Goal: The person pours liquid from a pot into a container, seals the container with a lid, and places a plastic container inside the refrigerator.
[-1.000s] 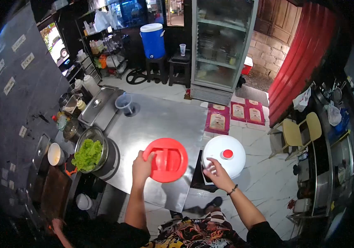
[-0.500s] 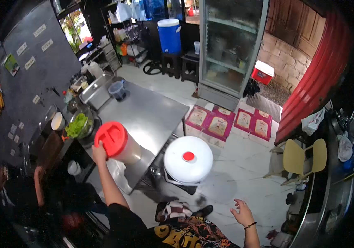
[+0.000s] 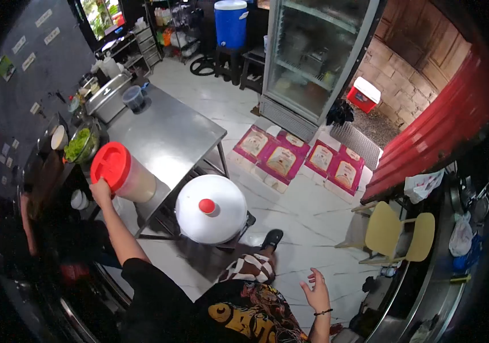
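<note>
My left hand (image 3: 101,192) grips the edge of the red lid (image 3: 111,166) on a translucent tub (image 3: 138,182) with pale contents. The tub is tilted, at the near left part of the steel table (image 3: 167,128). My right hand (image 3: 316,291) is raised over the floor at the lower right, fingers apart, holding nothing. Between my hands, beside the table, stands a round white container (image 3: 211,222) with a red knob on its lid. A glass bowl of lettuce (image 3: 79,145) sits at the table's left side.
A glass-door fridge (image 3: 307,57) stands ahead, with flattened pink cartons (image 3: 281,160) on the floor before it. Beige chairs (image 3: 383,228) are at the right, beside a counter. Another person's arm (image 3: 27,224) shows at the far left. A blue cooler (image 3: 231,26) stands at the back.
The view has swung right, and the table and white container now appear farther left. My right hand has moved away from the white container. My left hand still holds the red lid.
</note>
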The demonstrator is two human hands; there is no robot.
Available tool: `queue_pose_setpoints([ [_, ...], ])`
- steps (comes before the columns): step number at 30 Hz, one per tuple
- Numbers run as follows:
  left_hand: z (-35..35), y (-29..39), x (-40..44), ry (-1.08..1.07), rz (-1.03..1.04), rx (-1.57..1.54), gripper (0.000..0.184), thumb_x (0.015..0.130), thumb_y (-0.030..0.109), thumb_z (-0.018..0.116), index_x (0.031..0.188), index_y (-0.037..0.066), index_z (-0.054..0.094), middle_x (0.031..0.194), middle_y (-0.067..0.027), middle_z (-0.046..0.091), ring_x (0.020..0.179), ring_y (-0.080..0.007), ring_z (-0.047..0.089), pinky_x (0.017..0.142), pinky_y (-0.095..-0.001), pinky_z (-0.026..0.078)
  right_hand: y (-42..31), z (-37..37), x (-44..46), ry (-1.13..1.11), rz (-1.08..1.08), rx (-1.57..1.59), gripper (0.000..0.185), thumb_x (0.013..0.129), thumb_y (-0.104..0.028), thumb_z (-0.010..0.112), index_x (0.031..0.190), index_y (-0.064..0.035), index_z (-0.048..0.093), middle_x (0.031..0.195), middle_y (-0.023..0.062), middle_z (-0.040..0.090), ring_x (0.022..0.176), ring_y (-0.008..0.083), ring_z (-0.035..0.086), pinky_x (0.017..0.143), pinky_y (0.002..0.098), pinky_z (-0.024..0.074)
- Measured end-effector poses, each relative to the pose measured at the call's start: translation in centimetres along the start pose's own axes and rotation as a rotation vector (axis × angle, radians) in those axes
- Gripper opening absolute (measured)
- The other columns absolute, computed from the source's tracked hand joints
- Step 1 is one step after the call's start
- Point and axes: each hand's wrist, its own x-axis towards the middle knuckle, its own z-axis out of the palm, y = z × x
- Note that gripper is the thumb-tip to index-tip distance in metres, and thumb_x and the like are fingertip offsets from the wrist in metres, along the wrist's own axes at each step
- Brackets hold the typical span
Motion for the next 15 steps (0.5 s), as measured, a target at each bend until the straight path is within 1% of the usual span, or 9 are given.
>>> queue_pose_setpoints([
  [2, 0.3, -0.6, -0.2, 0.089, 0.077, 0.146, 0.056, 0.075, 0.041, 0.056, 0.110, -0.003, 0.054, 0.111, -0.0262, 0.055, 0.105, -0.0387, 0.053, 0.087, -0.0429, 0.042, 1.4, -1.6, 3.0, -0.041, 0.022, -0.037, 0.057, 0.075, -0.022, 0.067, 0.124, -0.0050, 0.041, 0.101, 0.0135, 0.054, 0.089, 0.0259, 0.056, 0.078, 0.0370, 0.0457],
  [4, 0.9, -1.7, 0.3, 0.088, 0.103, -0.057, 0.052, 0.075, 0.041, 0.055, 0.101, -0.003, 0.060, 0.103, -0.0275, 0.058, 0.105, -0.0379, 0.053, 0.087, -0.0431, 0.041, 2.7, -2.6, 7.2, -0.080, 0.028, -0.077, 0.057, 0.076, -0.023, 0.067, 0.124, -0.0045, 0.041, 0.101, 0.0136, 0.054, 0.090, 0.0258, 0.056, 0.077, 0.0371, 0.0458],
  [6, 1.5, -2.1, 0.3, 0.145, 0.020, -0.121, 0.046, 0.073, 0.036, 0.057, 0.096, -0.004, 0.063, 0.093, -0.0250, 0.062, 0.092, -0.0351, 0.060, 0.076, -0.0417, 0.046, 4.1, -3.2, 10.9, -0.136, -0.004, -0.175, 0.060, 0.074, -0.023, 0.069, 0.124, -0.0040, 0.041, 0.096, 0.0117, 0.056, 0.081, 0.0226, 0.056, 0.070, 0.0335, 0.0472],
  [8, 0.9, -0.2, -2.4, 0.102, -0.077, -0.220, 0.040, 0.071, 0.031, 0.058, 0.092, -0.003, 0.063, 0.076, -0.0192, 0.062, 0.064, -0.0304, 0.062, 0.055, -0.0394, 0.048, 2.6, -5.0, 15.0, -0.224, -0.044, -0.205, 0.060, 0.075, -0.026, 0.068, 0.124, -0.0039, 0.040, 0.097, 0.0132, 0.056, 0.083, 0.0249, 0.057, 0.072, 0.0361, 0.0470],
  [9, 0.9, 1.1, -4.3, 0.078, -0.103, -0.296, 0.031, 0.070, 0.028, 0.058, 0.082, -0.001, 0.062, 0.058, -0.0117, 0.055, 0.043, -0.0230, 0.053, 0.037, -0.0340, 0.040, 1.5, -5.6, 17.4, -0.274, -0.095, -0.226, 0.061, 0.077, -0.029, 0.067, 0.125, -0.0038, 0.040, 0.099, 0.0146, 0.056, 0.085, 0.0273, 0.057, 0.074, 0.0387, 0.0467],
  [10, 1.3, 1.7, -5.4, 0.042, -0.121, -0.420, 0.027, 0.069, 0.029, 0.060, 0.071, 0.002, 0.057, 0.049, -0.0078, 0.048, 0.036, -0.0207, 0.048, 0.032, -0.0317, 0.035, 0.7, -6.2, 19.9, -0.274, -0.123, -0.217, 0.061, 0.077, -0.029, 0.067, 0.125, -0.0038, 0.040, 0.099, 0.0146, 0.056, 0.085, 0.0273, 0.057, 0.074, 0.0387, 0.0467],
  [12, 2.2, 2.3, -6.4, -0.109, -0.149, -0.568, 0.024, 0.068, 0.030, 0.061, 0.068, 0.007, 0.056, 0.048, -0.0053, 0.047, 0.035, -0.0190, 0.045, 0.032, -0.0302, 0.033, -0.9, -7.9, 24.6, -0.321, -0.151, -0.130, 0.063, 0.076, -0.030, 0.067, 0.126, -0.0036, 0.039, 0.098, 0.0153, 0.057, 0.085, 0.0291, 0.058, 0.074, 0.0391, 0.0468],
  [14, 3.5, 2.9, -7.3, -0.262, -0.280, -0.679, 0.021, 0.067, 0.031, 0.062, 0.072, 0.011, 0.056, 0.049, -0.0025, 0.048, 0.035, -0.0169, 0.044, 0.032, -0.0292, 0.034, -2.5, -9.8, 28.8, -0.326, -0.207, -0.132, 0.063, 0.077, -0.030, 0.066, 0.127, -0.0033, 0.038, 0.100, 0.0159, 0.057, 0.086, 0.0293, 0.058, 0.075, 0.0388, 0.0467],
  [15, 4.9, 3.9, -8.7, -0.264, -0.277, -0.759, 0.025, 0.066, 0.034, 0.063, 0.078, 0.013, 0.056, 0.050, 0.0009, 0.048, 0.037, -0.0158, 0.044, 0.034, -0.0272, 0.035, -3.4, -10.6, 30.8, -0.276, -0.243, -0.196, 0.062, 0.076, -0.028, 0.066, 0.126, -0.0029, 0.038, 0.097, 0.0148, 0.057, 0.083, 0.0271, 0.058, 0.073, 0.0367, 0.0468],
])
